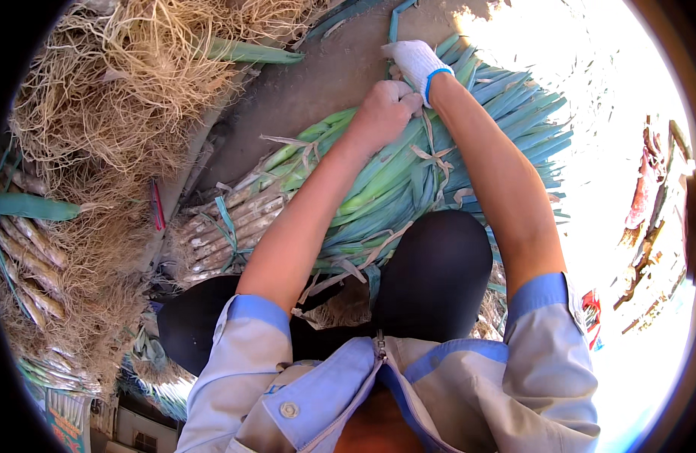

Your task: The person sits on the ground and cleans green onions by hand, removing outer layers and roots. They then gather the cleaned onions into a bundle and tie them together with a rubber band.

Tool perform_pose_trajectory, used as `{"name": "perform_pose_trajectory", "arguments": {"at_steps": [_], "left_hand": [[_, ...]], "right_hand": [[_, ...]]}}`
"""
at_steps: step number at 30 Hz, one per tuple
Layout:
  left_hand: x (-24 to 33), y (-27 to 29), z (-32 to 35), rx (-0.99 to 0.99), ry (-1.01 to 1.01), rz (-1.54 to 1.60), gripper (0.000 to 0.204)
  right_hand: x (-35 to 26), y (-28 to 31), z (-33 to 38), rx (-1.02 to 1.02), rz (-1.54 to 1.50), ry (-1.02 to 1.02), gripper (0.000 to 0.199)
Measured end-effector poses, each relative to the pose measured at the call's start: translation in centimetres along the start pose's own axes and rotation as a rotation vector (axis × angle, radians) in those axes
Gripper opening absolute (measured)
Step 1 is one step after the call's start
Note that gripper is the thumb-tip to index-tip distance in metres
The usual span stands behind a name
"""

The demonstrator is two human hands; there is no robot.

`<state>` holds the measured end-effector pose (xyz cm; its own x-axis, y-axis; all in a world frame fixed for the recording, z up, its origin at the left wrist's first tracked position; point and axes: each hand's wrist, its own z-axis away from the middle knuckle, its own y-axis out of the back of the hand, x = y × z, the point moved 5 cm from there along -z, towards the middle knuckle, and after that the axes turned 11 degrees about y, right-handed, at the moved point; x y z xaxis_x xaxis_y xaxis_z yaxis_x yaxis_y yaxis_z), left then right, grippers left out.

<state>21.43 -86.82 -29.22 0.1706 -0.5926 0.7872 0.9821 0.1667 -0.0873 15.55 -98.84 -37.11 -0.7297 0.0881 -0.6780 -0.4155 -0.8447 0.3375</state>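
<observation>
A large bundle of long green onions (374, 204) lies in front of my knees, roots and pale stalks to the left, blue-green leaves fanned to the right. Both my hands meet at its far edge. My left hand (391, 113), dusty and ungloved, is closed against the leaves; whatever its fingers pinch is hidden. Just beyond it, my right hand (417, 66) wears a white knit glove with a blue cuff. A narrow blue-green strip (394, 24) runs from its fingers away from me. Dry leaf strips (437, 157) are knotted around the bundle, and a green tie (227, 220) circles the stalks.
Heaped onions with tangled tan roots (129, 90) fill the left side, some tied in bunches (29, 260). A thin red object (158, 204) lies by the heap's edge. Brown ground (280, 98) shows beyond the bundle. Dry stalks and scraps (650, 204) lie in bright light at right.
</observation>
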Motion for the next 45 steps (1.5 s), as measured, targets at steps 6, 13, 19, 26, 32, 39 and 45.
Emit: {"name": "perform_pose_trajectory", "arguments": {"at_steps": [6,13,19,26,32,39,45], "left_hand": [[-1.6,0.4,-0.2,-0.034,0.116,0.185,0.023],[-1.9,0.8,0.0,-0.048,0.208,0.271,0.025],[-0.3,1.0,-0.5,-0.088,0.152,0.153,0.028],[1.5,-0.8,1.4,0.023,-0.298,-0.362,0.022],[1.4,-2.6,-0.3,-0.032,-0.377,-0.458,0.021],[-1.4,-3.2,-4.1,-0.028,-0.243,-0.348,0.017],[-2.1,-4.8,-6.9,0.089,-0.150,-0.060,0.054]], "right_hand": [[-3.0,-1.4,1.3,-0.049,0.933,0.506,0.019],[-2.3,-2.1,0.1,0.089,0.905,0.587,0.014],[0.9,-1.2,-1.9,-0.058,0.117,0.187,0.020],[-7.4,-0.1,0.8,-0.381,0.161,-0.005,0.036],[-9.8,-4.2,0.3,-0.738,0.732,0.151,0.035],[-12.2,-9.5,3.5,-0.966,1.140,0.453,0.024],[-16.1,0.5,6.6,-0.031,0.433,0.728,0.029]]}}
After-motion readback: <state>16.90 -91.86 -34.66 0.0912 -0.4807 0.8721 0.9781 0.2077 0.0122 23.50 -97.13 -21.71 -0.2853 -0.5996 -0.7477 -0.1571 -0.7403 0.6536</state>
